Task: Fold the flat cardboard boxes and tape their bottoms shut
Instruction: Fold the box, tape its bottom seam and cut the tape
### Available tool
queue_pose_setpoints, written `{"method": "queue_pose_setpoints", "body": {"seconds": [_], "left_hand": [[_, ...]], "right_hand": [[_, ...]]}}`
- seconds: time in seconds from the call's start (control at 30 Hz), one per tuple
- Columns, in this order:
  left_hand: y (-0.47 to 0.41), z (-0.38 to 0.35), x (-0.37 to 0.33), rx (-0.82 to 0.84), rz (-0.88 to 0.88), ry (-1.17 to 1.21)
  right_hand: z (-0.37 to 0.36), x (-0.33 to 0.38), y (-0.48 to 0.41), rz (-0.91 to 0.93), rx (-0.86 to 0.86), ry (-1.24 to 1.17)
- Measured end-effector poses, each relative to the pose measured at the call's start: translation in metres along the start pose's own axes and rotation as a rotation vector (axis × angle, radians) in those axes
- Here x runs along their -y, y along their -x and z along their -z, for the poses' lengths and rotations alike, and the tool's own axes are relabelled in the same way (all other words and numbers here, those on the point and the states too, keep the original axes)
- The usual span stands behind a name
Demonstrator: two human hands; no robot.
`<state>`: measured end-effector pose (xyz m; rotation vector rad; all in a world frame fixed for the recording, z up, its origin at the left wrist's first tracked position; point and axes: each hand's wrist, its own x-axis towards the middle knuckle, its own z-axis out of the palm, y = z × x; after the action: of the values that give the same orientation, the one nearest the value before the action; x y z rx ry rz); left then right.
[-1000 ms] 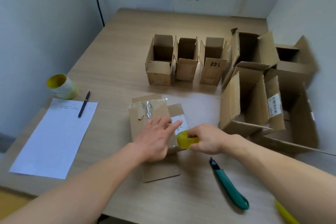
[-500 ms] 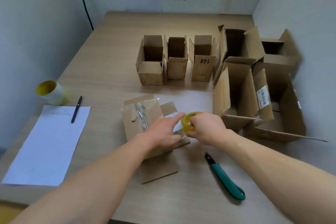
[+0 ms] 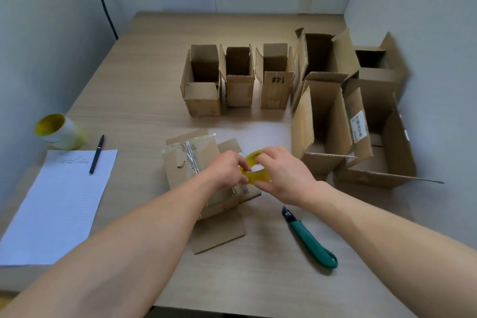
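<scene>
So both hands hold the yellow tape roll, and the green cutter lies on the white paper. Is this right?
Not quite: the head view shows the green cutter directly on the table; only the black pen lies on the white paper. Left hand and right hand do hold the yellow tape roll.

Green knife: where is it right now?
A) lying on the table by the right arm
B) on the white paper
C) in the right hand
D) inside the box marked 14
A: the green knife lies flat on the table with nothing touching it, while the left hand and the right hand both hold the small yellow tape roll.
</scene>
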<state>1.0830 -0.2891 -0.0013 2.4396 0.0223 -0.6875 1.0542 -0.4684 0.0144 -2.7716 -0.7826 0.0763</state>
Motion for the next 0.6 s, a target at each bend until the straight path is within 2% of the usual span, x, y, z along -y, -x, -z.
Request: {"method": "queue_pose_setpoints", "body": {"seconds": [0.1, 0.17, 0.2, 0.33, 0.4, 0.47, 0.6], "left_hand": [[0.001, -0.002, 0.002, -0.020, 0.014, 0.052], [0.002, -0.003, 0.003, -0.027, 0.012, 0.076], [0.003, -0.002, 0.003, -0.025, 0.005, 0.080], [0.005, -0.001, 0.002, -0.022, -0.015, 0.069], [0.007, -0.002, 0.000, -0.032, -0.019, 0.071], [0.008, -0.003, 0.000, -0.039, -0.023, 0.068], [0.011, -0.003, 0.000, -0.050, -0.031, 0.093]], "right_hand": [[0.003, -0.005, 0.020, -0.078, -0.244, -0.081], [0.002, -0.011, 0.036, -0.162, -0.238, -0.065], [0.001, -0.013, 0.045, -0.199, -0.161, -0.045], [-0.011, -0.016, 0.078, -0.289, 0.354, 0.140], [-0.018, -0.015, 0.091, -0.314, 0.526, 0.183], [-0.025, -0.015, 0.100, -0.335, 0.587, 0.174], [-0.030, -0.012, 0.113, -0.369, 0.520, 0.078]]}}
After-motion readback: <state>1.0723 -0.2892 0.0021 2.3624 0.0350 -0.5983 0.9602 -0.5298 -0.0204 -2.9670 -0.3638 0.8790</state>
